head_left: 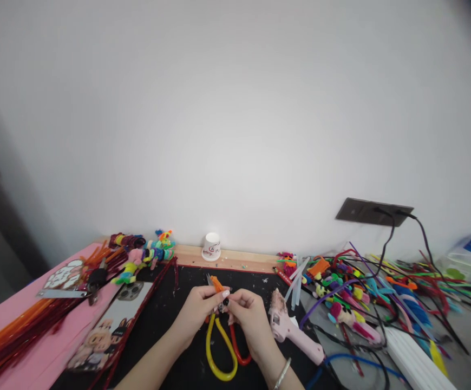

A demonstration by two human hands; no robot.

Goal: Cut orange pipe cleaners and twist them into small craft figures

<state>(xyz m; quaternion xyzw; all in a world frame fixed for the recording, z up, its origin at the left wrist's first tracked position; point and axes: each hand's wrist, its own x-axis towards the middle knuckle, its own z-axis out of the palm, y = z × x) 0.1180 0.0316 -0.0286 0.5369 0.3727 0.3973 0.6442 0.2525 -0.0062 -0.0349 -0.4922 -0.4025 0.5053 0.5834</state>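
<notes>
Just above the black mat (170, 325), my left hand (198, 311) pinches a small orange pipe-cleaner piece (216, 283) between thumb and fingers. My right hand (249, 314) meets it from the right, its thumb and forefinger closed at a tiny dark bit (226, 301) too small to name. Beneath both hands lie scissors (221, 365) with one yellow and one red handle loop. The scissors' pivot is largely hidden by my fingers, and a blade tip shows beside the orange piece.
Right of my hands lies a pink glue gun (300, 341), near clear glue sticks (296, 287). Tangled pipe cleaners (353, 287) and black cables (385, 254) spread further right. A paper cup (211, 247) stands at the back. On the left are a phone (109, 330) and orange-red pipe cleaners (20, 336).
</notes>
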